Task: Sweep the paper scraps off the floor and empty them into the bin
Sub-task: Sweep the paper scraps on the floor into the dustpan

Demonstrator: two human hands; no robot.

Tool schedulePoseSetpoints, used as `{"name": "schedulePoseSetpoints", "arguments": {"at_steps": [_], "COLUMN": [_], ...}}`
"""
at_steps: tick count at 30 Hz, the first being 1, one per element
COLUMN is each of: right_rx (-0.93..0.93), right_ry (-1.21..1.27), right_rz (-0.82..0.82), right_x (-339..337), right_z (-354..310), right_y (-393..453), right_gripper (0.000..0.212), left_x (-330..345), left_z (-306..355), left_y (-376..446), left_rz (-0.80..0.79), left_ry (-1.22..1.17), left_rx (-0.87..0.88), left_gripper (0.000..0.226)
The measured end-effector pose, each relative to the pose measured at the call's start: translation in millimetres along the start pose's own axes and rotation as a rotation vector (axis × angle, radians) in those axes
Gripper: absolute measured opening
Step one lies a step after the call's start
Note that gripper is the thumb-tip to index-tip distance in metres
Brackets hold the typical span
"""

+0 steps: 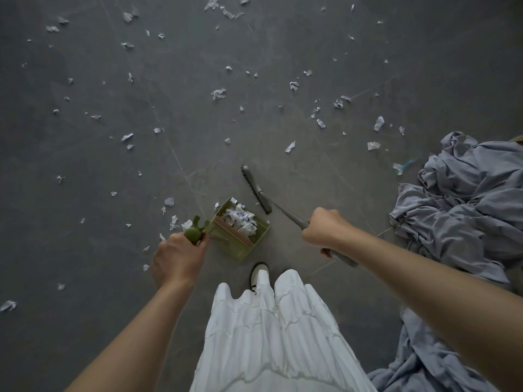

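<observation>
the left hand (178, 257) is reaching forward from the near left with the forearm extended; its grip is closing around the top of the green dustpan handle (195, 233), knuckles facing up. the green dustpan (240, 230) is standing on the grey floor (85, 165) just right of that hand, near centre, and is holding a heap of printed paper scraps (240, 219).

the right hand (325, 229) is reaching in from the near right with the forearm crossing diagonally; its grip is wrapping tightly around the grey broom handle (288, 215), with the back of the hand facing the camera. the broom head (256, 189) is lying on the floor just far-right of the dustpan, angled from far left to near right, apart from the dustpan rim.

loose paper scraps (218, 93) are lying scattered across the floor on the far side and the left side, with several just left of the dustpan. a crumpled grey cloth (467, 199) is lying at the right edge. a white pleated skirt (271, 335) and one shoe (259, 271) are showing at the near centre. no bin is in view.
</observation>
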State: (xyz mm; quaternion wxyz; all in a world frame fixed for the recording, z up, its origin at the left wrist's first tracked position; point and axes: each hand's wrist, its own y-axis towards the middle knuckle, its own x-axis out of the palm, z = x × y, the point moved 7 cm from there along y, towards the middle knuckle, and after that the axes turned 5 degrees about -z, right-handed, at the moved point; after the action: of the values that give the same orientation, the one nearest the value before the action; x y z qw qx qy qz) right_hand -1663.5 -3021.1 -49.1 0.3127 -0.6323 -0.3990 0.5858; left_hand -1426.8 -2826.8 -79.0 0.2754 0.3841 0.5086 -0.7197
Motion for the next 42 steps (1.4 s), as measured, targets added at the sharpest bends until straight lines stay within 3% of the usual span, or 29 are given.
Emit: {"name": "schedulePoseSetpoints", "arguments": {"at_steps": [5,12,16,22,24,29,33,39,42], "right_rx": [-0.005,-0.032,-0.086,-0.136,-0.145,-0.107,-0.046,-0.013,-0.002], "right_ry": [-0.272,-0.403,-0.443,-0.503,-0.526,-0.503,-0.432,-0.386,-0.338], "right_rz": [0.049,-0.033,-0.072,-0.114,-0.108,-0.061,-0.057,-0.031,-0.029], "right_x": [0.7,13.1,19.7,32.1,31.2,3.9,-7.4,-2.0,5.8], "right_z": [0.6,1.3,-1.3,-4.6,-6.7,0.7,15.8,19.1,19.1], "right_y": [4.6,8.3,0.7,-12.9,-18.3,-26.8,-26.2,-20.4,-17.2], "right_gripper": [0.001,0.017,0.006,0.014,0.005,0.007,0.023,0.011,0.014], "left_x": [0.0,-0.4,-1.0,-1.2,-2.2,-5.3,-7.5,-17.2,-19.1], "left_z": [-1.4,-1.4,1.1,1.4,1.4,-1.5,0.6,-6.3,-14.3], "left_y": [-1.3,2.7,4.8,5.8,5.1,7.1,8.3,4.0,3.8], "left_rz": [0.002,-0.003,-0.003,-0.003,0.002,0.002,-0.003,-0.006,-0.016], "left_ry": [-0.004,-0.002,-0.005,-0.014,-0.025,-0.036,-0.019,-0.018,0.006], "left_rx": [-0.001,-0.002,-0.002,0.017,0.024,0.016,0.024,0.022,0.034], "left_gripper": [0.053,0.055,0.055,0.053,0.053,0.056,0.057,0.052,0.051]}}
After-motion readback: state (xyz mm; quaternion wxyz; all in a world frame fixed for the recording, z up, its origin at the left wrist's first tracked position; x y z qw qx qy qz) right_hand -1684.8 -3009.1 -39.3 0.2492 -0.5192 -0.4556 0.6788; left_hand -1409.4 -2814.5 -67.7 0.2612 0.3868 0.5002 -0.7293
